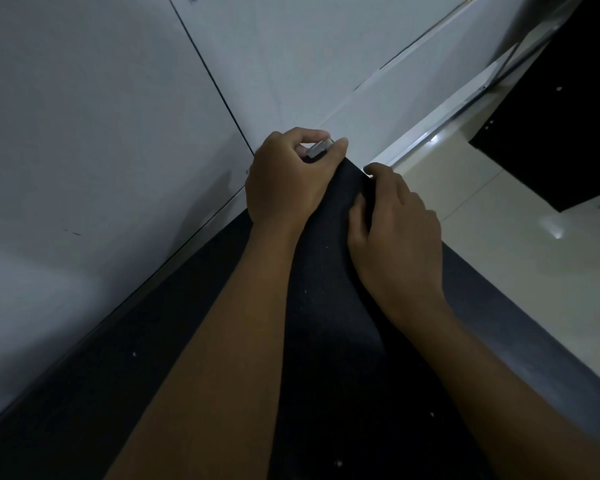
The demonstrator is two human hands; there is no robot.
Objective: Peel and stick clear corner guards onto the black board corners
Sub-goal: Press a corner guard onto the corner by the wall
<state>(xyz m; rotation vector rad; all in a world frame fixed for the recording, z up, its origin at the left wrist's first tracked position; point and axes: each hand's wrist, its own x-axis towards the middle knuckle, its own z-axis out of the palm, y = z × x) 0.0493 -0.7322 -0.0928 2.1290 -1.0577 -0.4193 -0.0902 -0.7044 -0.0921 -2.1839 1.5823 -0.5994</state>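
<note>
A black board (326, 306) runs from the bottom of the view up to a pointed corner near the middle. My left hand (284, 181) sits at that corner, fingers curled around a small clear corner guard (319, 148), which it holds against the board's tip. My right hand (395, 237) rests on the board's right edge just below the corner, thumb on top and fingers wrapped over the edge. Most of the guard is hidden by my left fingers.
A white panelled wall (101, 116) with dark seams fills the left and top. A pale tiled floor (516, 254) lies to the right. Another black board (561, 133) stands at the upper right, beside a light metal rail (440, 119).
</note>
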